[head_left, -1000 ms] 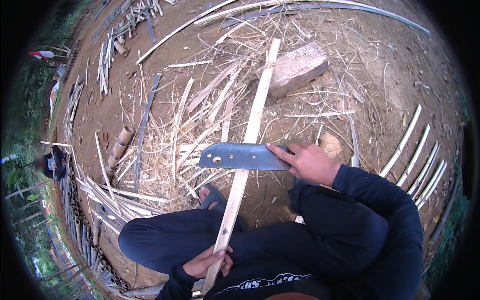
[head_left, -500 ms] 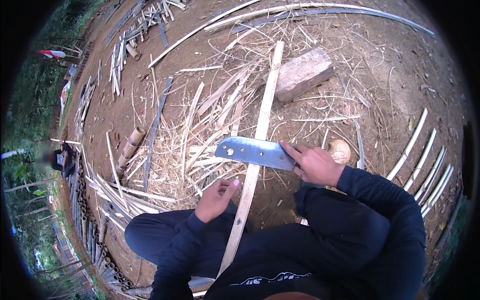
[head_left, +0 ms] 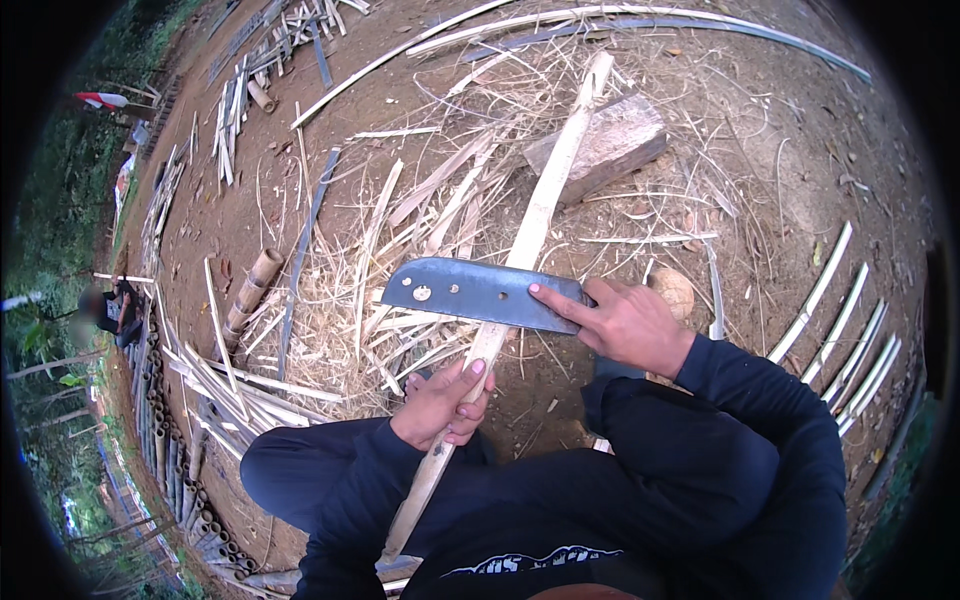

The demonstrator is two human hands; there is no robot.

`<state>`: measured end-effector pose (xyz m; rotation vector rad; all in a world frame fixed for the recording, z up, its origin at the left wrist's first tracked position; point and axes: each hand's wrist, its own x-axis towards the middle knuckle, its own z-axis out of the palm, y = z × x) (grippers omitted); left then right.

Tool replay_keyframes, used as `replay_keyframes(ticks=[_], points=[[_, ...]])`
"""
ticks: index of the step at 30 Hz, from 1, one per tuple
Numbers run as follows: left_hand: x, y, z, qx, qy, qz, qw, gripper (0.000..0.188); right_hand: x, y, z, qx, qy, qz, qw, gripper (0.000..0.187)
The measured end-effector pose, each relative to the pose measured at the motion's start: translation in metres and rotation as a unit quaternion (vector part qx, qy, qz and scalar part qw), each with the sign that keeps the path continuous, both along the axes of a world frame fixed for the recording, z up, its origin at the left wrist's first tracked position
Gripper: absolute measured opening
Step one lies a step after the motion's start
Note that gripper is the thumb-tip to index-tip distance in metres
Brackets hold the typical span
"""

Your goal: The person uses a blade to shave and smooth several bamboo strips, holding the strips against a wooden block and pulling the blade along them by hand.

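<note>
A long pale bamboo strip (head_left: 545,200) runs from my lap away from me, its far end over a wooden block (head_left: 625,150). My left hand (head_left: 440,405) is closed around the strip's near part, thumb on top. In my right hand (head_left: 635,325) is a broad machete (head_left: 465,290) with a dark blade and several holes or studs along it. The blade lies crosswise over the strip, pointing left, and my index finger stretches along it. The machete's handle is hidden in my grip. Under my right wrist a round tan object (head_left: 672,292) shows in part.
Shavings and split strips (head_left: 330,290) litter the ground ahead. A bamboo tube (head_left: 255,290) lies left, beyond a pile of strips (head_left: 235,395). Several curved strips (head_left: 820,310) lie at right. A person (head_left: 122,312) sits far left near a row of bamboo poles (head_left: 170,440).
My left hand has closed around the strip, which was loose beside it. The strip's far end has swung right, its near end left. The machete blade has shifted left and its face has darkened.
</note>
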<state>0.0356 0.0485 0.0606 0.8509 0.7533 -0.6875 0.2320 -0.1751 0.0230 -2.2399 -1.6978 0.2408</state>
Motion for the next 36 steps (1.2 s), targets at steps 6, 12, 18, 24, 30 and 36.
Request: replay_keyframes(ticks=[6,12,18,24,30,36], points=[[0.001,-0.014,-0.034,0.048,0.017,-0.016,0.999,0.036,-0.006,0.005,-0.023,-0.002,0.018,0.016,1.0,0.068],[0.001,-0.02,-0.037,0.103,0.003,-0.032,0.994,0.037,0.035,0.003,-0.021,-0.087,-0.025,0.023,0.996,0.077],[0.008,-0.021,-0.047,0.047,0.017,-0.011,0.999,0.035,0.021,0.002,-0.03,-0.071,-0.008,0.004,0.997,0.081],[0.001,-0.022,-0.046,0.038,0.024,-0.008,0.999,0.036,0.007,0.006,-0.024,-0.034,-0.111,0.062,0.991,0.068],[-0.002,-0.017,-0.053,0.037,0.011,0.011,0.999,0.034,0.032,0.016,-0.033,-0.097,-0.005,-0.047,0.994,0.07],[-0.017,-0.014,-0.035,-0.029,0.037,0.013,0.999,0.034,0.089,0.003,-0.048,-0.103,-0.041,-0.161,0.981,0.062]])
